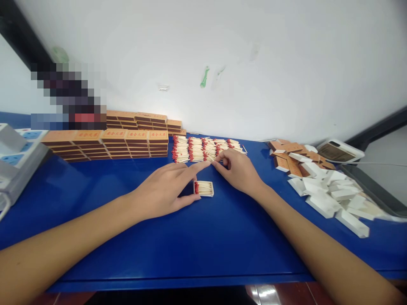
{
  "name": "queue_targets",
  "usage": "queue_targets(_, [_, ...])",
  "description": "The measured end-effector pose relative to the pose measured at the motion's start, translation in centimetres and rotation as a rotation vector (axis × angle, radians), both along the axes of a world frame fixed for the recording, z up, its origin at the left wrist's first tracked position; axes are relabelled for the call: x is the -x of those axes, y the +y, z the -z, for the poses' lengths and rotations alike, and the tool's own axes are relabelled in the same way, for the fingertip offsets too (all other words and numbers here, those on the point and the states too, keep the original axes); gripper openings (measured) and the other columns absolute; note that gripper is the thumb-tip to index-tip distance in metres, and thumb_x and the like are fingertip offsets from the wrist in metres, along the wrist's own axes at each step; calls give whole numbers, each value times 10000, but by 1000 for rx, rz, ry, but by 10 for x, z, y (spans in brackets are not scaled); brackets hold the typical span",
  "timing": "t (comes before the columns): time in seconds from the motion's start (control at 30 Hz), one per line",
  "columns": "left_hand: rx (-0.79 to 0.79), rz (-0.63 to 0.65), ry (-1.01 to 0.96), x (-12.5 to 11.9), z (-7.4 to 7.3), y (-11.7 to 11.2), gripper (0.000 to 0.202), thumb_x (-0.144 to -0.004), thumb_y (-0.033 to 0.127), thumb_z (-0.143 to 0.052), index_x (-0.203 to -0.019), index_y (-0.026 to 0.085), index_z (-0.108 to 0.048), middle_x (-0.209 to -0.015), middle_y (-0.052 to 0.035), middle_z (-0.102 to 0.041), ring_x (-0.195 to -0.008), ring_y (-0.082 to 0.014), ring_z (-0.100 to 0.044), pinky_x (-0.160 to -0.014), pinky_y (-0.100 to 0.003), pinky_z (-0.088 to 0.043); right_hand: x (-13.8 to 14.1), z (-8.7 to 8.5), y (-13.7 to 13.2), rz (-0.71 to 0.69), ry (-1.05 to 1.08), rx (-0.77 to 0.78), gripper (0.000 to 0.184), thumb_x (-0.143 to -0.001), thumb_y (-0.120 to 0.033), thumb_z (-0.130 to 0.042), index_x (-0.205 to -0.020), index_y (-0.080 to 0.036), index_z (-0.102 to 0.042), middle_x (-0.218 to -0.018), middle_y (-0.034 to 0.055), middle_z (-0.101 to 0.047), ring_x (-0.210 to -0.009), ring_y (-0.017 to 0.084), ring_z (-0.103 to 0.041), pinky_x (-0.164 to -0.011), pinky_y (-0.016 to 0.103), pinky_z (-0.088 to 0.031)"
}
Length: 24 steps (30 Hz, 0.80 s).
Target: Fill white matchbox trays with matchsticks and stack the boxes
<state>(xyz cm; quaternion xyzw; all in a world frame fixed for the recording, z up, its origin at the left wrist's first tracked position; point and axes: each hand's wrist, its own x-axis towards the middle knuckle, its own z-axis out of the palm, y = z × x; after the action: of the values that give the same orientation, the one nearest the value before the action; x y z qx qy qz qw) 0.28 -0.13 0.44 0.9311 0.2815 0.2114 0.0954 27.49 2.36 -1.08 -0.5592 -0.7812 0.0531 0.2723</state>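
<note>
A small white matchbox tray [204, 188] filled with red-tipped matches lies on the blue table [190, 245]. My left hand [167, 188] rests beside it, thumb against the tray's near side, index finger stretched toward the pile of loose matches [203, 149]. My right hand [237, 169] lies just right of the tray, its fingertips pinched at the near edge of the match pile; whether matches are between them is hidden.
Stacks of orange matchboxes [108, 144] line the back left. A heap of empty white trays [330, 192] and orange sleeves [291, 154] sits at the right. A power strip [15, 156] lies at the far left, a white device [340, 151] at the back right.
</note>
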Motion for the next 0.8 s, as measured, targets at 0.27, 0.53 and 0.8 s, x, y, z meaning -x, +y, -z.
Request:
queue_targets(0.27, [5, -8, 2, 2, 0, 0, 751, -1008, 390, -695, -1633, 299, -288, -1132, -31, -737, -1144, -260, -698, -1008, -424, -554, -4, -6, -4, -2, 29, 50, 142, -973, -286, -609, -866, -199, -642, -772, 22, -608, -685, 175, -518, -647, 313, -376])
queue_targets(0.53, [18, -16, -6, 1, 1, 1, 761, -1001, 385, -700, -1633, 293, -286, -1163, -41, -738, -1146, -262, -701, -1002, -419, -553, -19, -27, -17, -157, 78, 192, 195, -1000, -366, -633, -889, -209, -663, -729, -8, -560, -651, 156, -494, -616, 298, -402])
queue_targets(0.8, [16, -9, -18, 0, 0, 1, 796, -976, 357, -742, -1620, 278, -280, -1122, -27, -735, -1098, -251, -698, -964, -398, -553, -1, -43, -39, -370, 34, 379, 180, -1019, -350, -644, -908, -226, -710, -728, -20, -575, -643, 139, -506, -585, 276, -396])
